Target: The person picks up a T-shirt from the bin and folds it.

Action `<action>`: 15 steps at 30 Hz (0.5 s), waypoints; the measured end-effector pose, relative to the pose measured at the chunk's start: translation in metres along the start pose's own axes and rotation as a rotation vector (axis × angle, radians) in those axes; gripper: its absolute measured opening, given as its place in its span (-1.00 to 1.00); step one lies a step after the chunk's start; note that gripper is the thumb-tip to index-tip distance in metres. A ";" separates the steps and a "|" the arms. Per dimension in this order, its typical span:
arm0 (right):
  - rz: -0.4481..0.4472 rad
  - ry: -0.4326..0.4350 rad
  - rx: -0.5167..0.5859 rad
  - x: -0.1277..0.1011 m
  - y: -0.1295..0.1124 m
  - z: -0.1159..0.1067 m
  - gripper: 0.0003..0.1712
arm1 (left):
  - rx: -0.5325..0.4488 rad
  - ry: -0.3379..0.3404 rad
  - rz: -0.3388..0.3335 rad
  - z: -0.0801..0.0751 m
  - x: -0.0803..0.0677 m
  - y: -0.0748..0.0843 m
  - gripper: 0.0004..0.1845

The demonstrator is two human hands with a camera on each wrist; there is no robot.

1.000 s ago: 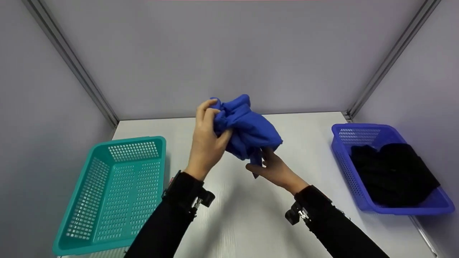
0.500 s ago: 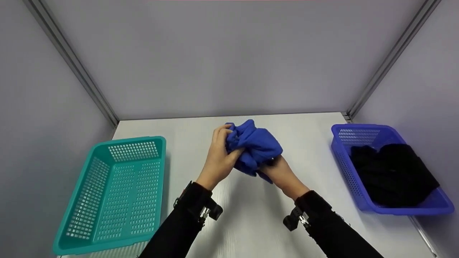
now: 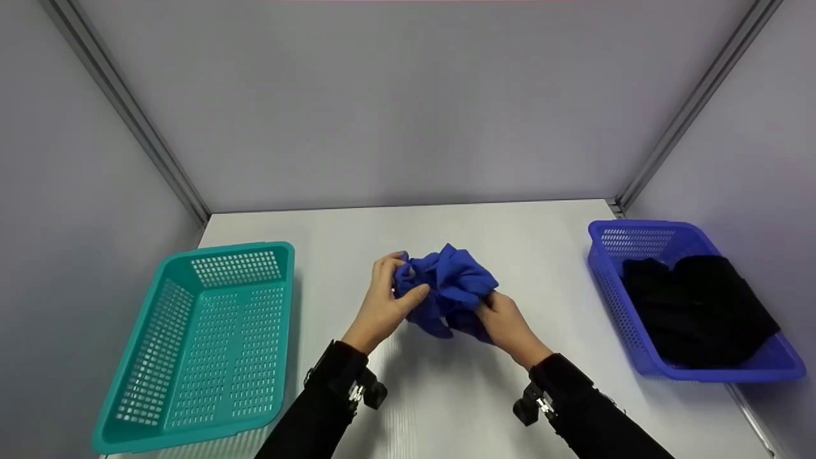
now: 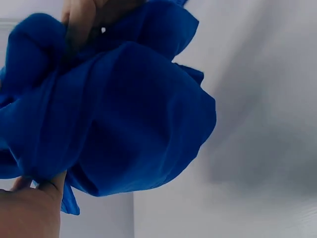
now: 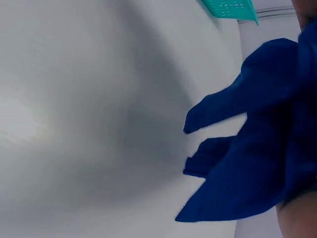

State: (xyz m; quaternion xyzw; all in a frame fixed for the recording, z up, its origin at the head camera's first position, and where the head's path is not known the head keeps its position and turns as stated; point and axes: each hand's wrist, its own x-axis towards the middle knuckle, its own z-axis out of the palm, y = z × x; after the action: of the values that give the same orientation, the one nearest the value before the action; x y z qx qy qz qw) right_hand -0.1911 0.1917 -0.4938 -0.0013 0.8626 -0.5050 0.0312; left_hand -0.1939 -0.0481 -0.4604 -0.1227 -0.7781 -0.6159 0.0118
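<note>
A crumpled blue cloth [image 3: 449,287] is bunched between both hands just above the middle of the white table [image 3: 446,395]. My left hand [image 3: 389,299] grips its left side with curled fingers and thumb. On its lower right side my right hand [image 3: 500,322] holds it from below. The left wrist view is filled by the blue cloth [image 4: 109,114] with fingers [image 4: 81,22] above it. Folds of the blue cloth [image 5: 257,144] hang over the table in the right wrist view.
A teal plastic basket [image 3: 162,408] sits at the left of the table; its corner [image 5: 229,9] shows in the right wrist view. A blue basket [image 3: 612,280] at the right holds black cloth [image 3: 698,306]. Grey walls enclose the table.
Both hands have lowered the blue cloth from chest height toward the table and drawn it nearer, bunching it tighter between them.
</note>
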 end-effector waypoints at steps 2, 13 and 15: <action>0.020 -0.005 0.016 -0.001 0.009 -0.005 -0.70 | 0.020 0.049 -0.024 -0.004 -0.002 -0.007 -0.68; 0.246 0.099 0.177 -0.001 0.046 -0.055 -0.37 | 0.254 0.297 -0.125 -0.037 -0.011 -0.044 -0.73; 0.269 0.122 0.208 -0.002 0.051 -0.063 -0.37 | 0.308 0.319 -0.125 -0.040 -0.013 -0.048 -0.78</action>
State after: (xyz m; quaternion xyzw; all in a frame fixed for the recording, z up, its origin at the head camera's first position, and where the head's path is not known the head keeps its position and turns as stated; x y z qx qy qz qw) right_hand -0.1914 0.2717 -0.5075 0.1480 0.7983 -0.5820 0.0461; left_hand -0.1964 -0.0988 -0.4989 0.0280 -0.8574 -0.5009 0.1150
